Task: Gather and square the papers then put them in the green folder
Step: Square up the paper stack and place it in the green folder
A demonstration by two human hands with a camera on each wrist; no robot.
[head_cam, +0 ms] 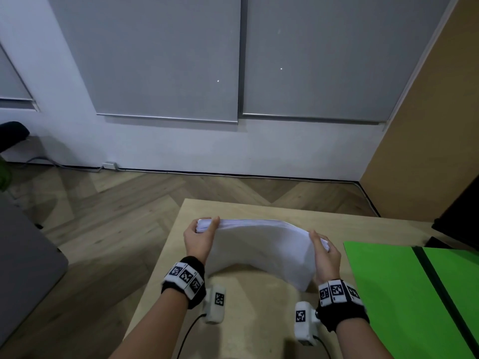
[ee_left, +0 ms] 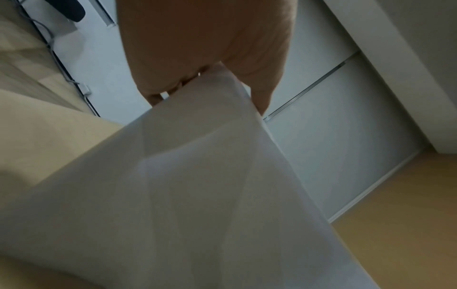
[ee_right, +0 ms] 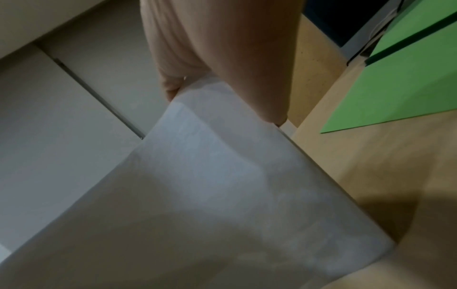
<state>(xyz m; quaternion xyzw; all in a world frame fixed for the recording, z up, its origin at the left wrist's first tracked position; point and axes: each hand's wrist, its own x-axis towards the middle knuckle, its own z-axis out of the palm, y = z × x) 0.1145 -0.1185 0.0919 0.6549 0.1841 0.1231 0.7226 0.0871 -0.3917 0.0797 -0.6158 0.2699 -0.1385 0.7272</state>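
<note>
A thick stack of white papers (head_cam: 259, 244) hangs bowed above the wooden table (head_cam: 259, 320), held at both short ends. My left hand (head_cam: 201, 235) pinches the left end, thumb on top. My right hand (head_cam: 325, 255) grips the right end, which sits lower. The wrist views show the same sheets, papers (ee_left: 197, 185) below my left hand (ee_left: 205, 58) and papers (ee_right: 222, 195) below my right hand (ee_right: 222, 58). The green folder (head_cam: 404, 294) lies open flat on the table to the right, its dark spine running diagonally; the green folder (ee_right: 408, 78) also shows in the right wrist view.
The table's left edge (head_cam: 155, 268) drops to a herringbone wood floor (head_cam: 103, 216). A grey surface (head_cam: 23, 268) stands at far left. A dark object (head_cam: 461, 216) sits at the table's back right beside a brown panel (head_cam: 427, 125).
</note>
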